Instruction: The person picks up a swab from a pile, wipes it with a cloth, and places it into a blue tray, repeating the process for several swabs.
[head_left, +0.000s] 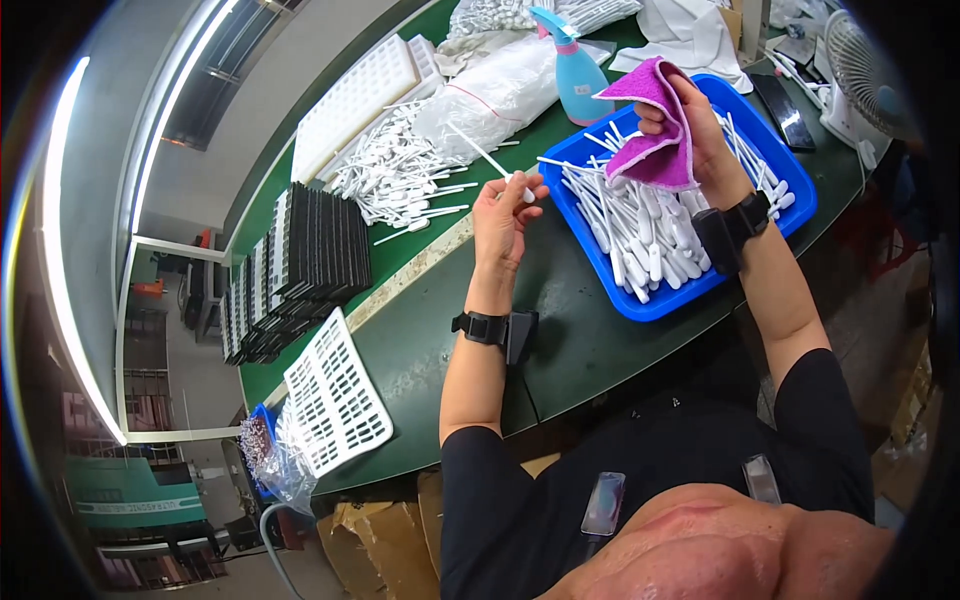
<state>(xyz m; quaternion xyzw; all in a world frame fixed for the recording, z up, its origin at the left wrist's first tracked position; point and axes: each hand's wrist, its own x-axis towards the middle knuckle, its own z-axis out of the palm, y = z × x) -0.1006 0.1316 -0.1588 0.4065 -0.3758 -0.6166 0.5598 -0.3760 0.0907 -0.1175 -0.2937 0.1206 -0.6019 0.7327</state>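
My left hand (pixel 505 215) pinches a white plastic piece (pixel 480 148) by its wider end, its thin stem pointing up and away to the left. Over the blue tray (pixel 622 303), my right hand (pixel 703 140) grips a folded purple cloth (pixel 655 150) with a pale edge. Many similar white pieces (pixel 640 235), each a thin stem with a rounded wider end, fill the tray below the cloth. Another loose heap of white pieces (pixel 395 170) lies on the green table, left of my left hand.
Stacked black trays (pixel 320 240) stand at the left, near a white slotted basket (pixel 338 395). Behind the heap are white perforated panels (pixel 355 85) and a clear plastic bag (pixel 490 95). A blue spray bottle (pixel 578 80) stands beyond the tray; a phone (pixel 783 112) and fan (pixel 862 75) are right.
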